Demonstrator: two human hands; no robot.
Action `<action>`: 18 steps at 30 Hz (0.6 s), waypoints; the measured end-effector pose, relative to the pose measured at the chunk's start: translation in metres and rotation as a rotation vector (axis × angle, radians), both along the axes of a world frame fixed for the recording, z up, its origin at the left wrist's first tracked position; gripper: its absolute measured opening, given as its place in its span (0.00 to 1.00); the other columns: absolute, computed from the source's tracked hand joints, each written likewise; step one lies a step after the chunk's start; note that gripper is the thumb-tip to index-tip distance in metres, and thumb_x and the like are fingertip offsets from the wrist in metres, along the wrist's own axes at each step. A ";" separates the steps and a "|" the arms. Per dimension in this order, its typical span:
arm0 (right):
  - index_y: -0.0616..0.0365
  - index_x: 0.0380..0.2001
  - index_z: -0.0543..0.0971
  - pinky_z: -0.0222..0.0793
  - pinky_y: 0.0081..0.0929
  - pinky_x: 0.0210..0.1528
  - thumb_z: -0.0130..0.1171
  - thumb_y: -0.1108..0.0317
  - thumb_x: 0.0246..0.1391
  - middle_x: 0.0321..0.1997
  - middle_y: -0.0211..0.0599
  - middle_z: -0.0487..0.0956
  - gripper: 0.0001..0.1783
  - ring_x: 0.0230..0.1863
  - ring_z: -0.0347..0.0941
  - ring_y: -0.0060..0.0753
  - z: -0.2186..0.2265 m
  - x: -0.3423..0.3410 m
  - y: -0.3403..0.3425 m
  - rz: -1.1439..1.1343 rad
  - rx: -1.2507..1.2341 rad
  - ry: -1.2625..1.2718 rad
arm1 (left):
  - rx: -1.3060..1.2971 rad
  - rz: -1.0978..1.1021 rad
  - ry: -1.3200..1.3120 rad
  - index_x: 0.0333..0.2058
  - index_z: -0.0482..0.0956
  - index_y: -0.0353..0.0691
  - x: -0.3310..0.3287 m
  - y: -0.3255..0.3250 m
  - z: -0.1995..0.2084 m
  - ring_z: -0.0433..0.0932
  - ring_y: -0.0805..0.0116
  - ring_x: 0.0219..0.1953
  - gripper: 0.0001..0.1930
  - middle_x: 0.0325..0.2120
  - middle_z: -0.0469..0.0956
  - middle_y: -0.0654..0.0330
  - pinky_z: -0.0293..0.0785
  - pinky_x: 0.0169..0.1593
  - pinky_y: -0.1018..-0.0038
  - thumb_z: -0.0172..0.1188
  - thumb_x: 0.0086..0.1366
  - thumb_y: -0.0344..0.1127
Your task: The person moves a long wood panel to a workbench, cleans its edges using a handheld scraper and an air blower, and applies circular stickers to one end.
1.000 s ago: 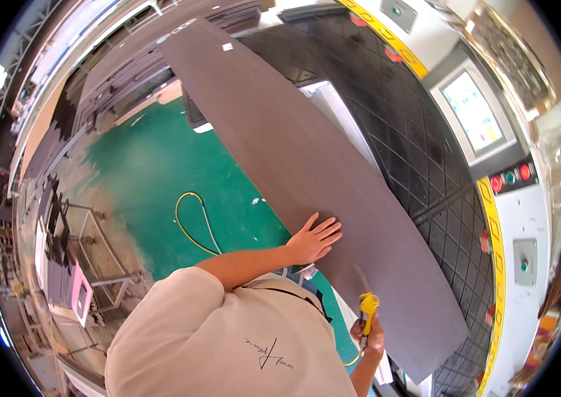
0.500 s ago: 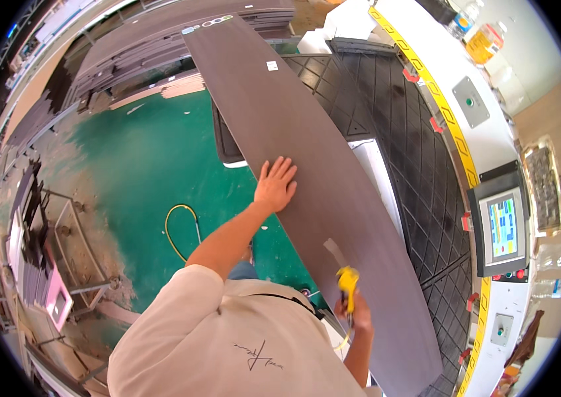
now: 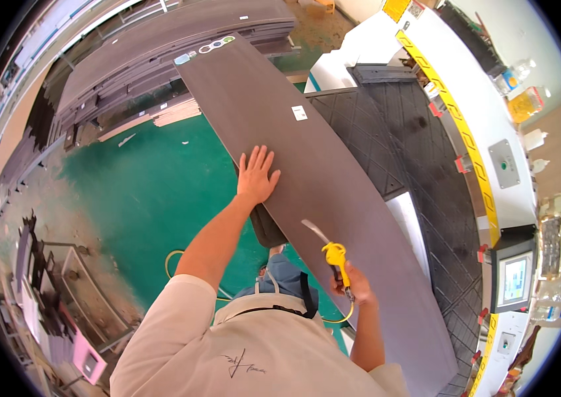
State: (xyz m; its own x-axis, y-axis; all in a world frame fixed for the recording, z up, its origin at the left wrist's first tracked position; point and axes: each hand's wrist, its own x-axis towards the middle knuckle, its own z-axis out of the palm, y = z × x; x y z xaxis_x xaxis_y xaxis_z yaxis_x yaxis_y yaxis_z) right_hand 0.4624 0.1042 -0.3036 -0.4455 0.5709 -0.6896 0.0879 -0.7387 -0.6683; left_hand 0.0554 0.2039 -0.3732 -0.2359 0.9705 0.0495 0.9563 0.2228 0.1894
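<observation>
A long brown-grey panel [image 3: 353, 218] slants from the far left to the near right in front of me. Flat on its left part, fingers spread, rests my left hand [image 3: 257, 176]. My right hand [image 3: 353, 283] is wrapped round a yellow air blow gun [image 3: 335, 255], held above the panel, its thin nozzle toward the far left. From the gun's lower end a yellow hose [image 3: 340, 321] runs back beside my body. A small white label [image 3: 300, 113] and a strip of round stickers [image 3: 217, 45] sit on the panel's far part.
To the right lies a black grooved machine bed [image 3: 426, 192], bordered by a white housing with a yellow-marked edge [image 3: 456, 112] and a touchscreen [image 3: 515, 278]. Stacked panels [image 3: 161, 49] stand at the far left. A metal cart [image 3: 88, 291] is on the left, on the green floor [image 3: 141, 185].
The blow gun has shifted away from me and slightly left. My left hand stays flat but lies a little nearer the panel's far end. My view has shifted.
</observation>
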 end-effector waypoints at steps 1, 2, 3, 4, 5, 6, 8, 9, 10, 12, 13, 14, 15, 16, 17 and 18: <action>0.53 0.31 0.72 0.60 0.26 0.22 0.38 0.34 0.73 0.24 0.35 0.76 0.34 0.20 0.69 0.30 0.012 -0.022 0.014 0.114 -0.020 -0.043 | 0.022 0.010 0.008 0.75 0.57 0.46 -0.022 0.014 -0.002 0.42 0.58 0.80 0.36 0.78 0.49 0.58 0.35 0.80 0.51 0.43 0.76 0.60; 0.53 0.35 0.72 0.59 0.25 0.21 0.39 0.36 0.74 0.24 0.34 0.75 0.31 0.20 0.68 0.28 -0.009 -0.032 0.021 -0.075 -0.029 0.020 | 0.044 0.019 0.015 0.75 0.58 0.46 -0.047 0.026 -0.004 0.43 0.58 0.80 0.36 0.78 0.50 0.57 0.36 0.79 0.51 0.44 0.76 0.59; 0.53 0.35 0.72 0.59 0.24 0.21 0.39 0.34 0.73 0.24 0.34 0.75 0.32 0.20 0.68 0.29 -0.018 -0.049 0.037 -0.229 0.028 0.045 | 0.069 0.031 0.029 0.75 0.58 0.45 -0.075 0.041 -0.003 0.43 0.57 0.80 0.36 0.78 0.50 0.56 0.36 0.79 0.50 0.45 0.76 0.59; 0.53 0.34 0.71 0.59 0.24 0.21 0.40 0.33 0.72 0.23 0.34 0.75 0.33 0.20 0.69 0.29 -0.027 -0.065 0.054 -0.387 0.081 0.064 | 0.062 0.033 0.040 0.75 0.58 0.45 -0.099 0.057 0.000 0.44 0.57 0.80 0.37 0.78 0.50 0.56 0.36 0.79 0.51 0.45 0.75 0.60; 0.53 0.33 0.71 0.59 0.23 0.21 0.40 0.31 0.71 0.23 0.34 0.76 0.34 0.19 0.69 0.30 -0.035 -0.081 0.071 -0.548 0.133 0.080 | 0.069 0.036 0.045 0.75 0.58 0.45 -0.122 0.075 0.002 0.43 0.57 0.80 0.37 0.78 0.50 0.56 0.36 0.79 0.51 0.45 0.75 0.60; 0.53 0.36 0.71 0.59 0.22 0.21 0.39 0.32 0.73 0.23 0.33 0.75 0.33 0.20 0.69 0.29 -0.043 -0.096 0.085 -0.529 0.141 0.110 | 0.070 0.038 0.051 0.75 0.58 0.45 -0.143 0.093 0.004 0.43 0.57 0.80 0.37 0.78 0.50 0.56 0.36 0.79 0.51 0.45 0.75 0.60; 0.53 0.37 0.71 0.58 0.24 0.20 0.39 0.33 0.73 0.21 0.31 0.73 0.32 0.19 0.67 0.27 -0.024 -0.146 0.113 -0.187 0.033 0.098 | 0.040 0.049 0.064 0.75 0.57 0.45 -0.179 0.114 0.002 0.43 0.58 0.80 0.37 0.78 0.49 0.56 0.36 0.79 0.52 0.45 0.76 0.60; 0.53 0.37 0.71 0.58 0.24 0.19 0.39 0.34 0.73 0.21 0.30 0.72 0.31 0.18 0.66 0.27 -0.011 -0.177 0.128 -0.005 -0.016 0.105 | 0.018 0.065 0.067 0.75 0.57 0.45 -0.203 0.119 0.001 0.43 0.58 0.80 0.37 0.78 0.49 0.56 0.35 0.80 0.52 0.45 0.76 0.60; 0.53 0.39 0.70 0.58 0.25 0.19 0.41 0.36 0.74 0.20 0.30 0.72 0.29 0.17 0.65 0.25 -0.002 -0.202 0.143 0.129 -0.019 0.052 | 0.015 0.085 0.062 0.75 0.57 0.45 -0.225 0.127 0.002 0.42 0.58 0.80 0.37 0.78 0.49 0.56 0.35 0.80 0.52 0.45 0.76 0.60; 0.52 0.40 0.71 0.59 0.24 0.19 0.42 0.37 0.74 0.21 0.31 0.73 0.28 0.18 0.66 0.25 -0.008 -0.239 0.170 -0.164 -0.024 0.149 | 0.024 0.119 0.068 0.75 0.57 0.45 -0.266 0.144 0.002 0.42 0.58 0.80 0.37 0.78 0.49 0.56 0.35 0.80 0.53 0.44 0.76 0.61; 0.51 0.40 0.71 0.59 0.24 0.20 0.43 0.37 0.74 0.21 0.32 0.74 0.27 0.18 0.67 0.25 -0.009 -0.257 0.186 -0.310 -0.022 0.191 | 0.022 0.116 0.077 0.75 0.57 0.45 -0.285 0.157 0.000 0.42 0.58 0.80 0.38 0.78 0.48 0.57 0.35 0.80 0.53 0.44 0.76 0.61; 0.52 0.40 0.72 0.60 0.24 0.20 0.43 0.37 0.74 0.22 0.32 0.75 0.28 0.18 0.69 0.26 -0.010 -0.279 0.200 -0.488 0.082 0.071 | 0.020 0.114 0.087 0.75 0.56 0.45 -0.305 0.170 -0.001 0.42 0.58 0.80 0.38 0.78 0.48 0.57 0.35 0.80 0.53 0.44 0.76 0.61; 0.53 0.39 0.72 0.61 0.23 0.20 0.42 0.37 0.74 0.22 0.32 0.75 0.28 0.19 0.69 0.25 -0.009 -0.290 0.212 -0.336 0.062 0.070 | 0.022 0.112 0.096 0.75 0.56 0.45 -0.325 0.185 -0.001 0.42 0.59 0.80 0.38 0.78 0.48 0.57 0.35 0.80 0.53 0.44 0.76 0.61; 0.53 0.38 0.72 0.62 0.23 0.21 0.42 0.37 0.74 0.23 0.31 0.75 0.28 0.19 0.69 0.24 -0.008 -0.301 0.220 -0.185 0.041 0.068 | 0.010 0.122 0.102 0.75 0.56 0.46 -0.343 0.198 -0.002 0.42 0.59 0.80 0.38 0.78 0.48 0.57 0.35 0.80 0.53 0.44 0.76 0.62; 0.53 0.38 0.73 0.63 0.23 0.21 0.41 0.37 0.74 0.23 0.31 0.75 0.29 0.20 0.70 0.23 -0.007 -0.315 0.230 -0.035 0.018 0.067 | 0.009 0.140 0.106 0.76 0.56 0.46 -0.364 0.215 -0.003 0.42 0.59 0.80 0.38 0.78 0.48 0.58 0.35 0.80 0.53 0.43 0.76 0.62; 0.53 0.35 0.73 0.64 0.23 0.22 0.41 0.38 0.75 0.23 0.31 0.75 0.29 0.20 0.70 0.24 0.023 -0.344 0.239 0.105 -0.021 0.006 | -0.004 0.168 0.119 0.76 0.56 0.46 -0.393 0.224 -0.005 0.42 0.59 0.80 0.38 0.79 0.47 0.58 0.35 0.80 0.53 0.42 0.76 0.62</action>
